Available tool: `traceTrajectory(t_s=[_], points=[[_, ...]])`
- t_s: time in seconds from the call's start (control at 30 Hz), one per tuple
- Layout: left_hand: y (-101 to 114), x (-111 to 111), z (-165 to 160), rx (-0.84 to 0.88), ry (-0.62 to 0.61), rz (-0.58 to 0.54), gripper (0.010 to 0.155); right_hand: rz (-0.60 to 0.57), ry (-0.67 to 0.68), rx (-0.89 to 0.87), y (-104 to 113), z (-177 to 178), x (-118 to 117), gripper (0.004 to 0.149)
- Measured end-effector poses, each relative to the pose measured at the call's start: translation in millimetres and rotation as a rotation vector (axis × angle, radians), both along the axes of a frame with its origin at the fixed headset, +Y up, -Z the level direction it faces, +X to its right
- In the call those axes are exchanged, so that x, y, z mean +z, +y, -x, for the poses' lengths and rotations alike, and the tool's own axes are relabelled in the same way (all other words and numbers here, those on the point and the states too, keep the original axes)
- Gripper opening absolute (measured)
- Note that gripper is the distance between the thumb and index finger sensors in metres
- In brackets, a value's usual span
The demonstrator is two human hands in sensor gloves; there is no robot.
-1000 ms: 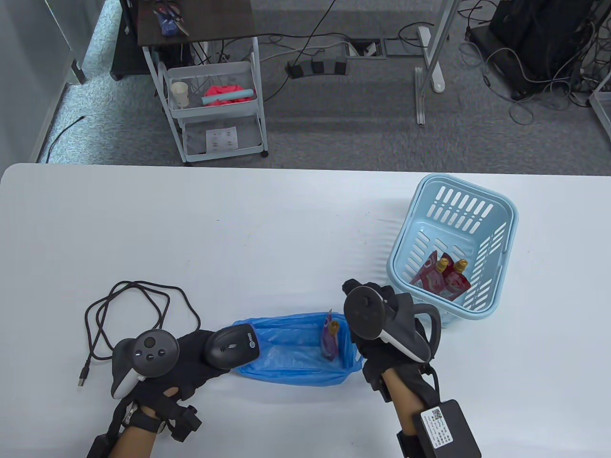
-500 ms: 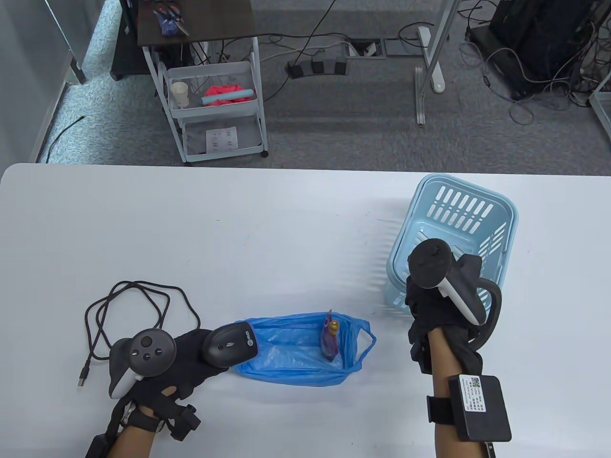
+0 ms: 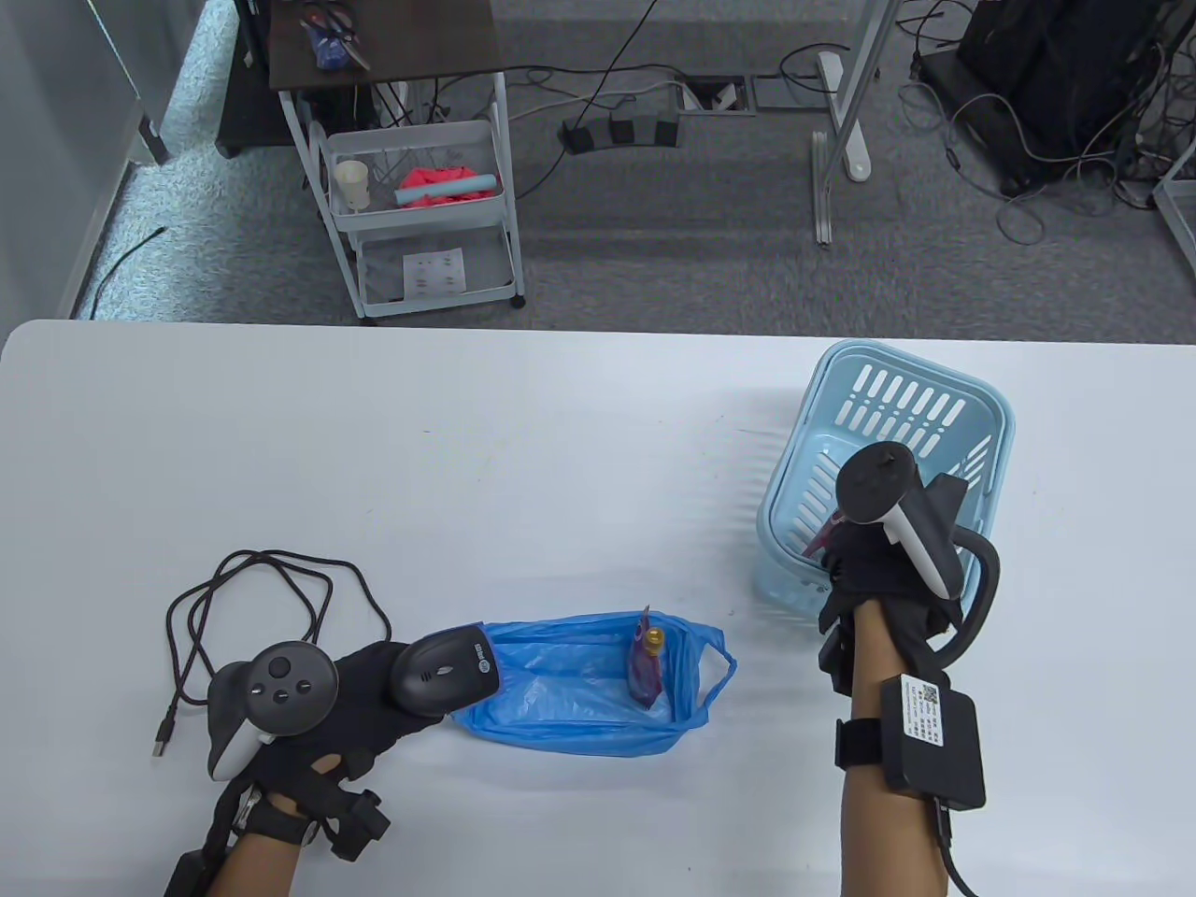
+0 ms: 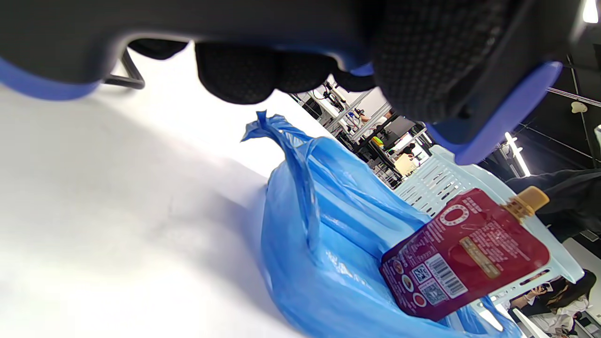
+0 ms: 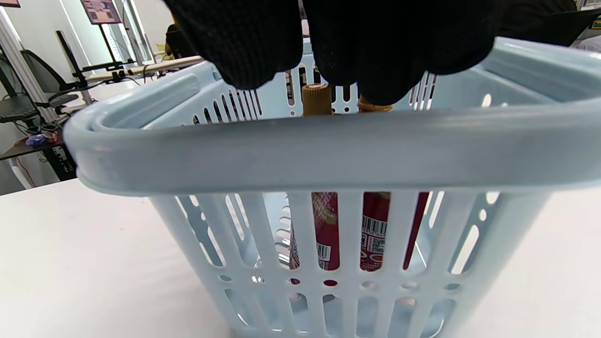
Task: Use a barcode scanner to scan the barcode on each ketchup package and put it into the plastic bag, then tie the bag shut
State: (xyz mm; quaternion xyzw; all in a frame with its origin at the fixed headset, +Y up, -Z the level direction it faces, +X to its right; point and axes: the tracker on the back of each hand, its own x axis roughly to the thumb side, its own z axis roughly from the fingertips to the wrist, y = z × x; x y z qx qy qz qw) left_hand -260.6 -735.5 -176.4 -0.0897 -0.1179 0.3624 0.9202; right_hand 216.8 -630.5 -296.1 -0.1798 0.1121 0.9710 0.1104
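A: What is the right hand (image 3: 874, 575) doing?

B: It reaches down into the basket (image 3: 990, 411) near the surface's right edge. Its fingers (image 5: 375, 51) sit right over the caps of two ketchup pouches (image 5: 357, 225); whether that grip has closed on a cap, I cannot tell.

A: How do the pouches lie?

B: Upright, long axis vertical, caps up, directly below the fingertips. The right hand is far nearer them than the left.

A: And the left hand (image 3: 360, 696)?

B: Its grip is curled round the scanner (image 3: 447, 671), near the front edge, nose toward the blue bag (image 3: 561, 719) just beside it. One pouch (image 4: 462, 253) is already in the bag, cap pointing away from the front edge.
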Motion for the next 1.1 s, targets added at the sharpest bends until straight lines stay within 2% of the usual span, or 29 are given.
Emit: traceTrajectory(t_s=[0.33, 1.1], points=[[0, 0, 0, -0.011, 0.004, 0.005, 0.049, 0.021, 0.014, 0.034, -10, 5, -7, 0.058], [-1, -1, 1, -0.017, 0.01, 0.008, 0.049, 0.004, -0.024, 0.076, -13, 0, -15, 0.052]])
